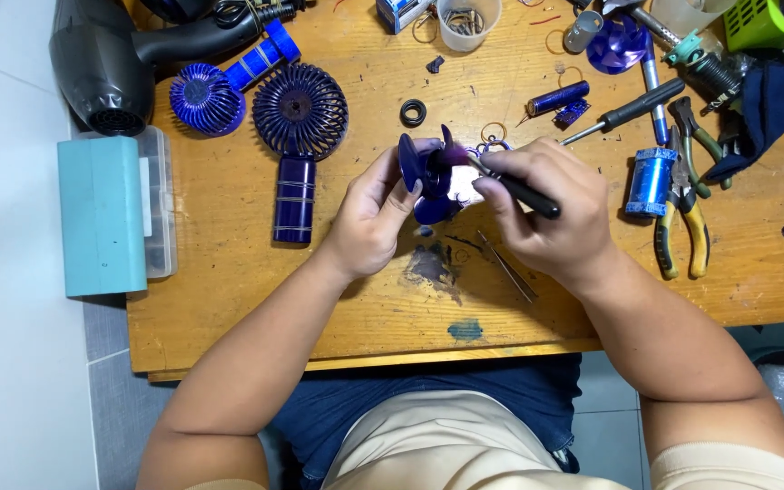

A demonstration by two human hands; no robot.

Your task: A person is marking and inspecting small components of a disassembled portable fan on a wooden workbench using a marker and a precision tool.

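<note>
The black hair dryer [106,63] at the far left is cut off by the top edge of the view, and its cord end is lost among dark items there. Below it, a teal rectangular box [100,216] overhangs the edge of the wooden table [229,272] and covers most of a clear plastic compartment case [161,200]; the contents of the case cannot be made out. To the right lie a blue ribbed fan grille [207,99] and a dark blue handheld fan body with round slatted guard [298,145], handle pointing toward the person.

The left hand [369,218] is raised over the middle of the table, fingers grasping a dark blue plastic fan impeller [428,172]. The thumb and fingers cover part of the blades, and a small pale part behind the impeller is too obscured to identify. The right hand [546,213] has its fingers clenched round a slim black-handled tool [519,192], whose tip meets the impeller hub; the tip itself is hidden. A thin metal pair of tweezers [506,266] lies on the table beneath the right hand.

Farther right are a black-handled screwdriver [623,112], a shiny blue cylindrical cell [650,181], and yellow-handled pliers [682,213]. A dark blue cloth [773,104] covers further tools, and a green slotted basket [769,23] is cut off at the top right corner.
</note>
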